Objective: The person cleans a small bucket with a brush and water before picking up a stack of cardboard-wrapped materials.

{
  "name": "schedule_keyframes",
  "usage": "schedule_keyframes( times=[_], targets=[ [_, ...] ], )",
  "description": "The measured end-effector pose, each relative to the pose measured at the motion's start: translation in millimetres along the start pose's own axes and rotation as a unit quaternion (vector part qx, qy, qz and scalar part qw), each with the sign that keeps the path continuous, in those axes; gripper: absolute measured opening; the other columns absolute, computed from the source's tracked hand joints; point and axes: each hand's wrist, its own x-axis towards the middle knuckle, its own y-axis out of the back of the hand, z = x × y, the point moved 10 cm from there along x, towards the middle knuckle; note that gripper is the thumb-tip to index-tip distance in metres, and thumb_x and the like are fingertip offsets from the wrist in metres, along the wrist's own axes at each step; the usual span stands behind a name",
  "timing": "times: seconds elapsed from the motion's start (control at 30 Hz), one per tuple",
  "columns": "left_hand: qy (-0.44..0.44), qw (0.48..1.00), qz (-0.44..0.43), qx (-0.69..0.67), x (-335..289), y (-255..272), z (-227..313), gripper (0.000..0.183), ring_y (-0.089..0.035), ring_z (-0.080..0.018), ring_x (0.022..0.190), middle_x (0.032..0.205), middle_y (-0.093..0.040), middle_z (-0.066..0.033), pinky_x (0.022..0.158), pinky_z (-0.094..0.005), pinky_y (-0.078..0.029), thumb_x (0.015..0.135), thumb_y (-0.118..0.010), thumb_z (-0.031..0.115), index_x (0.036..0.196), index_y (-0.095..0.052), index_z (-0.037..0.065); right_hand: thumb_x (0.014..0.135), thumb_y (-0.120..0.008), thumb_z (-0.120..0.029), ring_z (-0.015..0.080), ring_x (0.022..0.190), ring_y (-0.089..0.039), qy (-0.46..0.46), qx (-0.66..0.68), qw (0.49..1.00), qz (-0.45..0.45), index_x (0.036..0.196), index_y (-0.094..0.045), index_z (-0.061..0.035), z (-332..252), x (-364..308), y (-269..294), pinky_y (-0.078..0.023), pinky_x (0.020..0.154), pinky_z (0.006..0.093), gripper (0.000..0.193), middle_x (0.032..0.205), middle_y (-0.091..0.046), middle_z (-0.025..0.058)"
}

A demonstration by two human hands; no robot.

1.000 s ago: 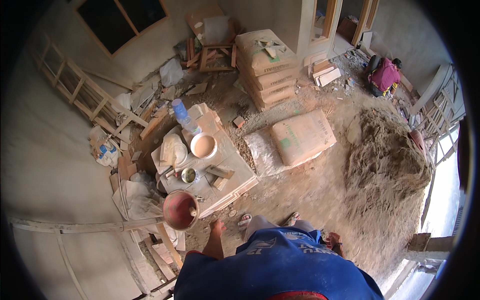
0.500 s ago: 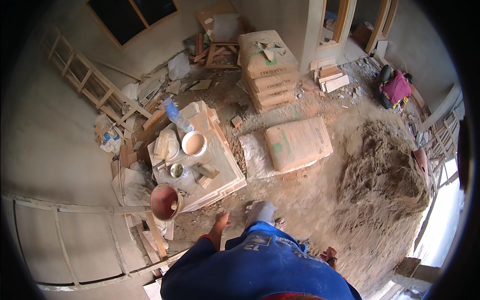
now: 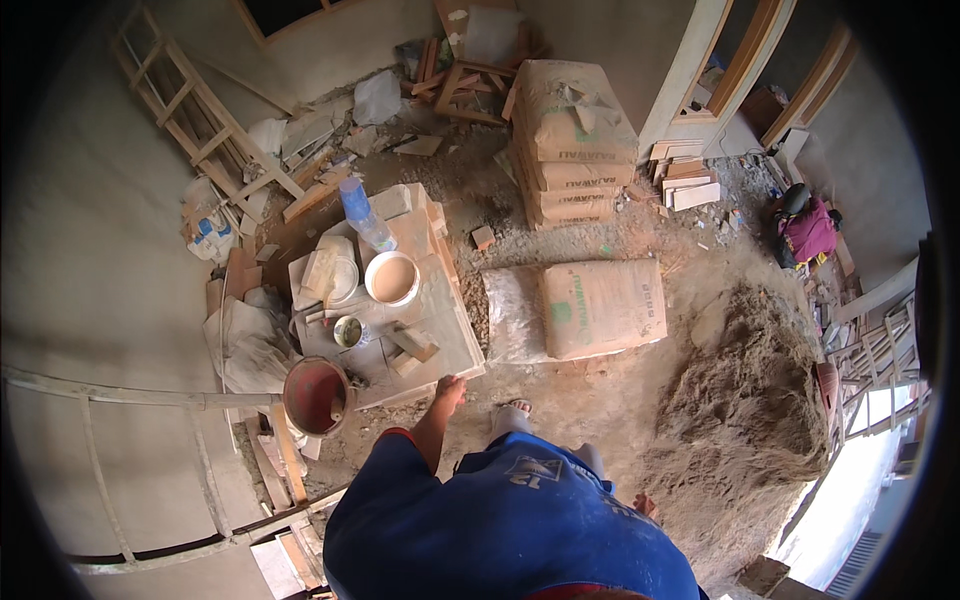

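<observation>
My left hand (image 3: 452, 390) is beside the near right corner of a low stack of pale boards (image 3: 455, 335), its fingers loosely bent and nothing seen in them. Low on my right side, my right hand (image 3: 646, 506) hangs empty with fingers slightly apart, partly hidden by my blue shirt. On the stack stand a white bucket (image 3: 398, 303) of beige liquid, a small can (image 3: 349, 332), a clear bottle with a blue top (image 3: 368, 215) and a wooden block-like tool (image 3: 413, 347). A reddish bucket (image 3: 312, 395) is at the stack's near left corner.
A full paper sack (image 3: 605, 308) lies on a pale sheet ahead, with piled sacks (image 3: 575, 140) behind it. To the right rises a sand heap (image 3: 745, 390). Another person (image 3: 806, 230) crouches at far right. A wooden ladder (image 3: 200, 110) leans at left.
I have stepped forward, and my view has shifted. My left hand has come up closer to the board stack's corner. My right hand is now more hidden by my shirt.
</observation>
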Motion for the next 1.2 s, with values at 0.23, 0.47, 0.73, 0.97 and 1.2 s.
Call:
schedule_keyframes(
  times=[0.23,0.47,0.73,0.97,1.2],
  targets=[
    [-0.014,0.997,0.039,-0.071,18.9,7.6,4.9,0.031,-0.062,-0.0219,0.082,0.096,-0.061,-0.0105,0.056,-0.0362,-0.056,0.086,-0.059,0.023,0.106,-0.055,0.0,0.082,-0.051,-0.038,0.0232,0.059,-0.046,0.306,-0.143,0.901,0.273,0.073,-0.058,0.0014,-150.8,23.1,118.7,-0.039,0.057,0.0418,0.041,0.065,-0.054,0.0141],
    [0.025,0.985,-0.011,0.172,9.3,42.8,-80.3,0.03,-0.061,-0.0244,0.077,0.094,-0.06,-0.0137,0.053,-0.0419,-0.055,0.085,-0.057,0.019,0.107,-0.054,-0.002,0.086,-0.059,-0.022,0.0062,0.036,-0.03,0.459,0.249,0.852,0.038,0.08,-0.044,-0.0148,-407.4,-77.5,179.4,-0.022,0.031,0.023,0.017,0.049,-0.033,-0.0053],
    [0.113,0.993,0.007,0.045,-9.5,4.3,-53.3,0.029,-0.06,-0.0263,0.075,0.091,-0.059,-0.0142,0.053,-0.0439,-0.055,0.084,-0.057,0.016,0.108,-0.054,0.001,0.091,-0.054,-0.019,0.0083,0.058,-0.041,0.575,0.272,0.747,-0.194,0.125,-0.048,-0.006,-450.3,-278.5,273.0,-0.036,0.049,0.0204,0.036,0.076,-0.045,-0.0011],
    [0.0,0.997,-0.028,0.067,30.9,-22.4,-7.3,0.031,-0.061,-0.0209,0.073,0.088,-0.061,-0.0097,0.051,-0.0359,-0.054,0.082,-0.06,0.023,0.102,-0.057,0.0,0.082,-0.06,-0.043,0.0382,0.114,-0.045,0.101,-0.134,0.95,-0.265,0.139,-0.036,-0.0159,-144.4,-31.6,11.8,-0.036,0.086,0.0576,0.067,0.135,-0.044,0.0076],
    [-0.056,0.985,-0.117,0.11,22.9,-101.3,101.4,0.043,-0.06,-0.0196,0.086,0.101,-0.061,-0.0115,0.057,-0.0325,-0.053,0.083,-0.062,0.026,0.117,-0.051,0.002,0.086,-0.059,-0.028,0.0321,0.092,-0.064,-0.012,-0.196,0.972,-0.126,0.138,-0.04,-0.0182,-27.6,-13.5,6.6,-0.053,0.065,0.0426,0.057,0.127,-0.053,0.0165]
  ],
)
